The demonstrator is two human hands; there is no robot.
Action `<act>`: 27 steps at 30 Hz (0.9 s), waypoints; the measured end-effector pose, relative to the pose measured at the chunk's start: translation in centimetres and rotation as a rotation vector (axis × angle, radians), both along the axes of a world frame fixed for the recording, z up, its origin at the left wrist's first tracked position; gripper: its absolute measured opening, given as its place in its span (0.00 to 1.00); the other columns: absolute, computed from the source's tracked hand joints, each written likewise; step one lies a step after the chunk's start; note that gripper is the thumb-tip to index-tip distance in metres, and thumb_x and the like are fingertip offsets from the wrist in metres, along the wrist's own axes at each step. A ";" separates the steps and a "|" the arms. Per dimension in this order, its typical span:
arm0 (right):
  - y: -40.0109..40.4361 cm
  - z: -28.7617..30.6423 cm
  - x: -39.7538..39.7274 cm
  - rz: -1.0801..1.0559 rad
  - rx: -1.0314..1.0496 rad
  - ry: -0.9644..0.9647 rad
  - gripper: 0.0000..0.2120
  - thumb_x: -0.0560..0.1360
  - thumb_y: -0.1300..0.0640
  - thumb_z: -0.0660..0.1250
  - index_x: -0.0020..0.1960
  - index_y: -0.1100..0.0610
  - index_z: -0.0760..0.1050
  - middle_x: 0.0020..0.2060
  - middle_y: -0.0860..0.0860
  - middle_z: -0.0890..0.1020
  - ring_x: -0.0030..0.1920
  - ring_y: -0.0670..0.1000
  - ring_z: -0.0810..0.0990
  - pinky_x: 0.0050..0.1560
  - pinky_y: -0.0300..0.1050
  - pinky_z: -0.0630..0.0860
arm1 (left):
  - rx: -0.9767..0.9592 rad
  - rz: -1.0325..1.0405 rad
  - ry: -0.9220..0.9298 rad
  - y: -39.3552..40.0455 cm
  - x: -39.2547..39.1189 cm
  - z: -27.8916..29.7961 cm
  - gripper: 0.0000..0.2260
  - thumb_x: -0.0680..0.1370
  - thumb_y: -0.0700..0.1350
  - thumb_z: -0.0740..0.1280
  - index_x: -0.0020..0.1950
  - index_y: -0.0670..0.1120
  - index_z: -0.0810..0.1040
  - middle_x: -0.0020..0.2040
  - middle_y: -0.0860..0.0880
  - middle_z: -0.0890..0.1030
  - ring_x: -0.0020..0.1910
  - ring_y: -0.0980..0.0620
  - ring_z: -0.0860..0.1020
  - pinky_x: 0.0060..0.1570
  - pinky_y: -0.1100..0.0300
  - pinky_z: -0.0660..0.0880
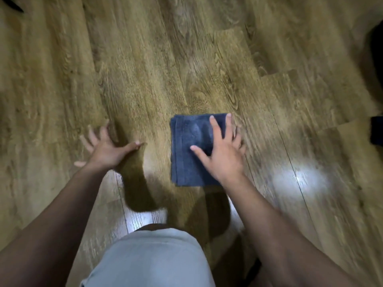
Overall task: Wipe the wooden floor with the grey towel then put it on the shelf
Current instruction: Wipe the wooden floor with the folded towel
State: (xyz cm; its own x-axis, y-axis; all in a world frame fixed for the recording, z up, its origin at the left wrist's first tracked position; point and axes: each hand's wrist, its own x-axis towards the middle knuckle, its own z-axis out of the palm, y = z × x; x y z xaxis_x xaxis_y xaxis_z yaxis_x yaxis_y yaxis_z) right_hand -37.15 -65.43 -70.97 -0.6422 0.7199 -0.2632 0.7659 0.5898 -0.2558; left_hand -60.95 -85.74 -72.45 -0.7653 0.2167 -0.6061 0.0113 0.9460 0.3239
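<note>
**Wooden floor, one towel, two hands**

Wooden floor fills view. Left hand spread flat, fingers splayed, on bare planks. One folded grey towel lies right of it; right hand spread, pressing its right side.

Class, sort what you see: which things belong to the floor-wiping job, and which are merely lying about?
Job:
grey towel, folded
wooden floor
right hand, flat on the towel
left hand, spread on the floor

Lying about:
dark object, right edge
dark shape, top-left corner
</note>
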 end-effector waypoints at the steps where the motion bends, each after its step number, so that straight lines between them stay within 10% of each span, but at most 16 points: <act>1: -0.5 -0.7 -0.7 0.034 -0.019 -0.065 0.45 0.71 0.22 0.52 0.80 0.43 0.42 0.80 0.55 0.42 0.77 0.70 0.49 0.68 0.75 0.57 | -0.053 0.065 -0.023 -1.9 -0.3 -0.4 0.60 0.53 0.79 0.71 0.77 0.69 0.44 0.81 0.53 0.34 0.79 0.41 0.33 0.71 0.25 0.41; 5: -1.9 -3.3 -2.1 0.102 -0.017 -0.166 0.43 0.73 0.23 0.45 0.80 0.43 0.37 0.79 0.54 0.33 0.77 0.69 0.35 0.70 0.77 0.40 | -0.123 0.212 -0.092 -6.9 -0.3 -1.5 0.67 0.48 0.81 0.68 0.77 0.67 0.34 0.79 0.52 0.27 0.77 0.40 0.29 0.74 0.36 0.37; 16: -2.7 -3.0 1.5 0.246 -0.037 -0.171 0.40 0.77 0.26 0.41 0.81 0.45 0.37 0.79 0.50 0.31 0.77 0.64 0.30 0.74 0.70 0.35 | -0.082 0.157 -0.166 -7.1 0.4 -1.1 0.64 0.52 0.80 0.68 0.75 0.68 0.28 0.76 0.52 0.21 0.74 0.40 0.23 0.72 0.37 0.30; 22: -0.4 -2.7 3.1 -0.481 -0.041 0.003 0.41 0.76 0.30 0.57 0.78 0.55 0.57 0.75 0.61 0.60 0.72 0.66 0.60 0.68 0.66 0.60 | -0.129 0.150 -0.164 -6.8 0.3 -1.2 0.65 0.52 0.80 0.68 0.75 0.67 0.28 0.76 0.52 0.22 0.75 0.40 0.24 0.72 0.35 0.31; 27: -1.1 -2.5 2.0 -0.390 0.027 0.029 0.35 0.78 0.35 0.59 0.73 0.59 0.65 0.60 0.60 0.71 0.60 0.62 0.70 0.62 0.58 0.64 | -0.117 0.140 -0.147 -7.0 0.1 -1.4 0.66 0.50 0.81 0.68 0.76 0.68 0.30 0.78 0.52 0.24 0.76 0.39 0.26 0.73 0.32 0.36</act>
